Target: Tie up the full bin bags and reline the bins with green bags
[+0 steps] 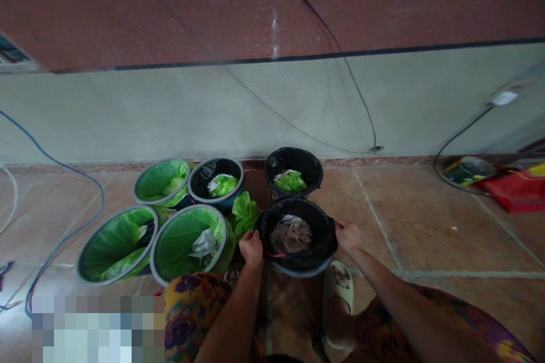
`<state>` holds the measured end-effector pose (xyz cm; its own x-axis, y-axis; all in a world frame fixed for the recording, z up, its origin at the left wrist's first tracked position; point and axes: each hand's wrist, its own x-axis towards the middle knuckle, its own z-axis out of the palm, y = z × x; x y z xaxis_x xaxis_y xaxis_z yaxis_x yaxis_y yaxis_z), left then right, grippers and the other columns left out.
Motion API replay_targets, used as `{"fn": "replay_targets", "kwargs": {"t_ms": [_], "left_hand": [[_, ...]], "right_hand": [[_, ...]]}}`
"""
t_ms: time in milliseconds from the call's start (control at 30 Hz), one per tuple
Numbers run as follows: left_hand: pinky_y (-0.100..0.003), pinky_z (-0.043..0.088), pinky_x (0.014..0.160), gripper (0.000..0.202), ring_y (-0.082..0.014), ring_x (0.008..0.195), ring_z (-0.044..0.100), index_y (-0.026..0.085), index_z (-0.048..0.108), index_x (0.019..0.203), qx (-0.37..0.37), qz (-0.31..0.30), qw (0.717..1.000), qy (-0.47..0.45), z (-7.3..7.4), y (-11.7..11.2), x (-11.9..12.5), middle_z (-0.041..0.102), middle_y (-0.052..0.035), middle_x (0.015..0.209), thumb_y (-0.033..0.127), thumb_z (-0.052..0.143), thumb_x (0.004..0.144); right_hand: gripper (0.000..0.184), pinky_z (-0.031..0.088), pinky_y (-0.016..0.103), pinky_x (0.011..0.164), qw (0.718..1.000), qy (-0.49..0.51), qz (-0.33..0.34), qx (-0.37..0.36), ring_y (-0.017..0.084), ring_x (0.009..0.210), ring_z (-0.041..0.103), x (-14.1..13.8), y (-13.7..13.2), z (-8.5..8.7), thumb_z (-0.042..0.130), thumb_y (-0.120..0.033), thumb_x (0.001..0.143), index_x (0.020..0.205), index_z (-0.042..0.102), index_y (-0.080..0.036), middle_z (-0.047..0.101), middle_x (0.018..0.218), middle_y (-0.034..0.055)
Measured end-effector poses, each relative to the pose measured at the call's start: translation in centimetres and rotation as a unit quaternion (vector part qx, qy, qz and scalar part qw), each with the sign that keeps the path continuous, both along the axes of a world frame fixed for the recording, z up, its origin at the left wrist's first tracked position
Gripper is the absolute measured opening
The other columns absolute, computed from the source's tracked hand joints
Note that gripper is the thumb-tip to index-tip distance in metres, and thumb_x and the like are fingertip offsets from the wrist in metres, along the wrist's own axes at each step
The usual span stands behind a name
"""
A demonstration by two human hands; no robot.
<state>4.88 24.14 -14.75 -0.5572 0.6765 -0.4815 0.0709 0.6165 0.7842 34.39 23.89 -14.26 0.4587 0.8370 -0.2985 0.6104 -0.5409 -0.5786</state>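
Note:
Between my feet stands a bin lined with a black bin bag (321,249), with brown crumpled paper (292,235) inside. My left hand (251,247) grips the bag's edge at the left of the rim, fingers closed. On the opposite side, my right hand (347,235) pinches the same bag's edge. A loose green plastic bag (244,212) sits just beyond my left hand. Directly behind is another black-lined bin (314,167) holding a green bag and some white waste.
Left of me are a black-lined bin (196,181) and several green-lined bins (153,238). A blue cable (96,181) crosses the tiled floor (430,227) at left. A red object (508,193) lies at far right by the wall (191,119). My slipper (340,281) is beside the front bin.

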Motion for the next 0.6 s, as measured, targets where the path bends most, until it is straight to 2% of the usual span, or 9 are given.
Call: {"fn": "replay_targets", "kwargs": {"t_ms": [67, 133, 233, 300, 333, 367, 433, 500, 600], "left_hand": [[-0.027, 0.047, 0.078, 0.012, -0.0200, 0.083, 0.064, 0.016, 0.070, 0.078, 0.062, -0.005, 0.998, 0.005, 1.0, 0.1, 0.8, 0.071, -0.0054, 0.080, 0.022, 0.060, 0.076], [-0.025, 0.047, 0.075, 0.014, -0.0175, 0.077, 0.063, 0.015, 0.071, 0.080, 0.122, -0.042, 0.990, -0.048, 2.1, 0.0, 1.8, 0.070, -0.0038, 0.079, 0.022, 0.061, 0.074], [-0.023, 0.045, 0.068, 0.013, -0.0145, 0.069, 0.060, 0.015, 0.072, 0.079, 0.132, -0.180, 0.969, -0.107, 3.4, -0.4, 2.7, 0.069, -0.0009, 0.074, 0.019, 0.064, 0.071], [-0.022, 0.044, 0.068, 0.011, -0.0144, 0.068, 0.060, 0.017, 0.073, 0.076, 0.111, -0.290, 0.947, -0.079, 4.0, -0.5, 2.5, 0.069, -0.0005, 0.072, 0.016, 0.066, 0.067], [-0.023, 0.044, 0.069, 0.010, -0.0148, 0.069, 0.060, 0.017, 0.073, 0.076, 0.103, -0.316, 0.942, -0.049, 4.2, -0.5, 2.2, 0.069, -0.0010, 0.072, 0.017, 0.067, 0.067], [-0.023, 0.044, 0.071, 0.010, -0.0155, 0.072, 0.061, 0.017, 0.073, 0.077, 0.100, -0.315, 0.944, -0.017, 4.4, -0.3, 1.9, 0.070, -0.0020, 0.075, 0.020, 0.068, 0.069], [-0.025, 0.045, 0.075, 0.019, -0.0179, 0.078, 0.064, 0.017, 0.072, 0.085, 0.100, -0.254, 0.961, 0.038, 4.7, 0.5, 1.3, 0.072, -0.0053, 0.083, 0.031, 0.065, 0.076], [-0.027, 0.046, 0.080, 0.031, -0.0211, 0.087, 0.065, 0.015, 0.071, 0.092, 0.091, -0.199, 0.973, 0.072, 5.0, 1.6, 1.3, 0.072, -0.0089, 0.091, 0.042, 0.060, 0.082], [-0.029, 0.045, 0.084, 0.041, -0.0247, 0.094, 0.066, 0.014, 0.069, 0.099, 0.059, -0.224, 0.967, 0.101, 5.5, 3.6, 3.0, 0.072, -0.0124, 0.097, 0.049, 0.059, 0.082]], "right_hand": [[0.025, 0.041, 0.024, 0.061, 0.999, -0.025, 0.035, 0.032, 0.018, 0.069, 0.062, -0.7, 0.4, 1.1, 0.047, -0.025, 0.085, 0.080, 0.071, -0.020, 0.069, 0.072, 0.0045], [0.029, 0.039, 0.024, 0.057, 0.994, 0.030, 0.082, 0.059, 0.016, 0.061, 0.057, -1.6, 0.7, 2.2, 0.044, -0.028, 0.087, 0.080, 0.070, -0.019, 0.066, 0.066, 0.0017], [0.027, 0.039, 0.023, 0.057, 0.976, 0.131, 0.161, 0.069, 0.015, 0.061, 0.056, -2.7, 0.9, 3.4, 0.048, -0.035, 0.086, 0.078, 0.069, -0.020, 0.065, 0.064, -0.0007], [0.025, 0.040, 0.023, 0.060, 0.972, 0.133, 0.185, 0.056, 0.016, 0.064, 0.058, -3.0, 1.0, 4.0, 0.052, -0.038, 0.085, 0.078, 0.069, -0.021, 0.067, 0.068, -0.0002], [0.025, 0.040, 0.024, 0.061, 0.977, 0.110, 0.173, 0.051, 0.017, 0.066, 0.059, -3.0, 1.1, 4.2, 0.052, -0.040, 0.085, 0.080, 0.069, -0.021, 0.068, 0.070, 0.0011], [0.027, 0.041, 0.025, 0.064, 0.984, 0.081, 0.149, 0.047, 0.018, 0.070, 0.061, -2.9, 1.3, 4.4, 0.051, -0.042, 0.086, 0.081, 0.069, -0.021, 0.069, 0.073, 0.0030], [0.036, 0.043, 0.027, 0.069, 0.996, 0.034, 0.078, 0.040, 0.022, 0.079, 0.064, -2.7, 1.8, 4.6, 0.047, -0.048, 0.089, 0.082, 0.068, -0.020, 0.071, 0.080, 0.0083], [0.047, 0.044, 0.030, 0.073, 0.999, 0.037, 0.030, 0.015, 0.026, 0.089, 0.065, -2.5, 2.7, 4.4, 0.042, -0.057, 0.089, 0.083, 0.069, -0.019, 0.071, 0.085, 0.0125], [0.058, 0.045, 0.034, 0.083, 0.995, 0.100, 0.020, -0.021, 0.031, 0.103, 0.063, -2.7, 4.4, 3.4, 0.042, -0.066, 0.085, 0.094, 0.069, -0.016, 0.071, 0.097, 0.0165]]}}
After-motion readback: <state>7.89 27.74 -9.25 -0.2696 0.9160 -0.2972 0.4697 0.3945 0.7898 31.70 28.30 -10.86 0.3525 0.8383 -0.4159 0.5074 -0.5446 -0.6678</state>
